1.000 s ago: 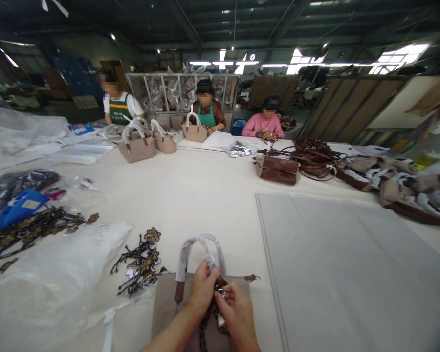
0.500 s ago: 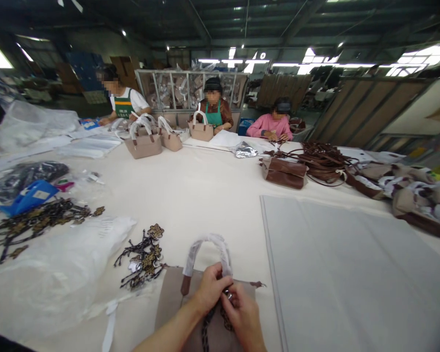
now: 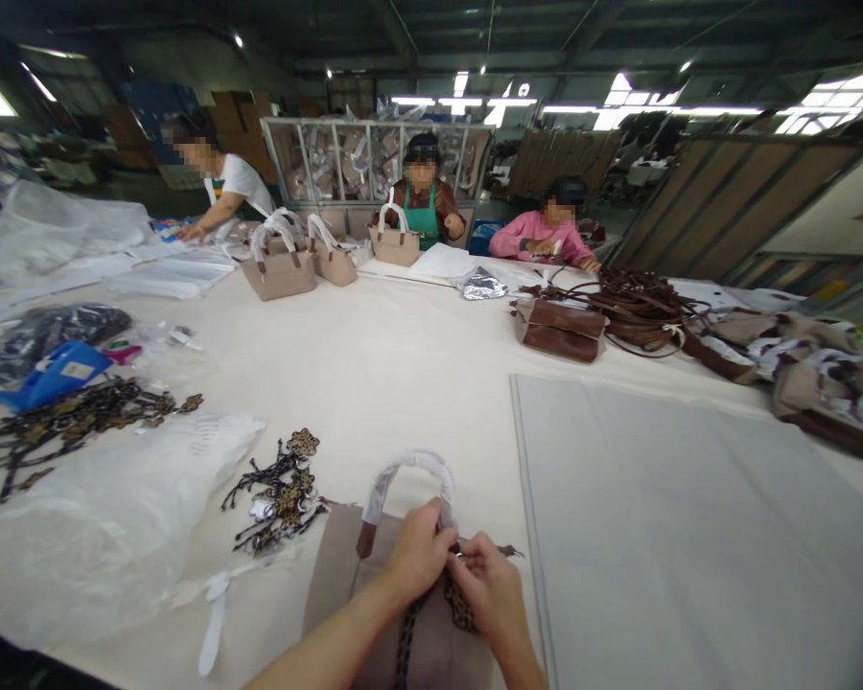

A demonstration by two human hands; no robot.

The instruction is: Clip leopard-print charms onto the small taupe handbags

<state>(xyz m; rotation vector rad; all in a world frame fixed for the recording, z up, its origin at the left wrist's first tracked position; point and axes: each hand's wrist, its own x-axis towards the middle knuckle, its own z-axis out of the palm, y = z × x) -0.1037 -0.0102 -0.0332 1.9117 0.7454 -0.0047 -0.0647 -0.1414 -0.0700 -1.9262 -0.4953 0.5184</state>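
Observation:
A taupe bag [image 3: 345, 575] lies in front of me, its arched handle [image 3: 409, 460] covered in white wrapping. My left hand [image 3: 421, 556] is closed around the base of the handle on its right side. Close beside it, my right hand [image 3: 485, 580] pinches the small metal ring of a charm. That leopard-print charm [image 3: 460, 606] hangs under my right fingers, and a black braided cord [image 3: 407, 637] runs down the bag front. The fingertips of both hands nearly meet, hiding part of the ring.
More charms [image 3: 288, 494] lie left of the bag, near a clear plastic bag [image 3: 115, 517]. Grey sheets [image 3: 662, 508] cover the right side. Finished-looking bags [image 3: 280, 273], a brown pouch [image 3: 561, 329] and straps [image 3: 640, 307] lie farther back. Three people sit or stand across the table.
My right hand has moved slightly right and up, away from my left hand, and more of the charm shows. Across the table, the people's arms have shifted.

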